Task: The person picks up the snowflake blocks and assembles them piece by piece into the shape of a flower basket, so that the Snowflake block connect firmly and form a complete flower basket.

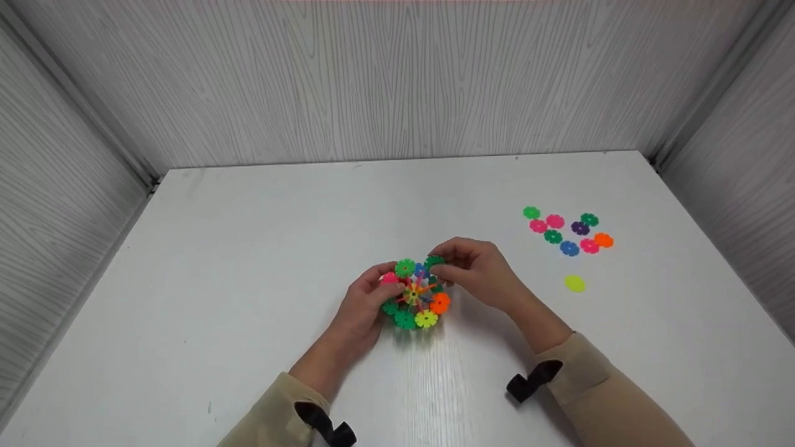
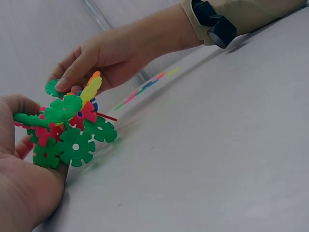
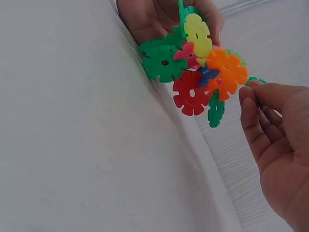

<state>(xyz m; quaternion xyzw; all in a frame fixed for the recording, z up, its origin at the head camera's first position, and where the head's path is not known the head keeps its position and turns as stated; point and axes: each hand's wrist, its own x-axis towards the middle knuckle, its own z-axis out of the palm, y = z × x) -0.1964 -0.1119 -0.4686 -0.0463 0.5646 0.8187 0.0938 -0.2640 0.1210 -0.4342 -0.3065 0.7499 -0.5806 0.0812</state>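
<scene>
- Plastic notched snowflake discs, slotted together, make up a rounded cluster (image 1: 413,295) held over the white tabletop (image 1: 248,248); whether its lowest discs touch the surface I can't tell from where I stand.
- On the cluster I can pick out a red disc (image 3: 191,93), an orange disc (image 3: 227,72) and a yellow disc (image 3: 198,35), among green, pink and blue ones set at various angles.
- At the cluster's left side, the left hand (image 1: 363,304) grips it, thumb laid across the front and fingers curled around behind.
- At the cluster's upper right, the right hand (image 1: 475,273) pinches a dark green disc (image 1: 435,261) between thumb and fingertips, right beside the other pieces; I can't make out whether its slot is joined to them.
- Well to the right of the cluster and slightly farther back, a yellow piece (image 1: 575,284) lies by itself.
- Beyond that piece, also right of the cluster, is a loose group: three pink, two dark green, one lighter green, one blue (image 1: 569,248), one purple (image 1: 580,228), one orange (image 1: 604,239).
- Nearer the person than the cluster, two beige sleeves (image 1: 273,410) carry black wrist mounts (image 1: 531,380).
- Far behind the cluster rises a pale wood-grain panel (image 1: 397,81).
</scene>
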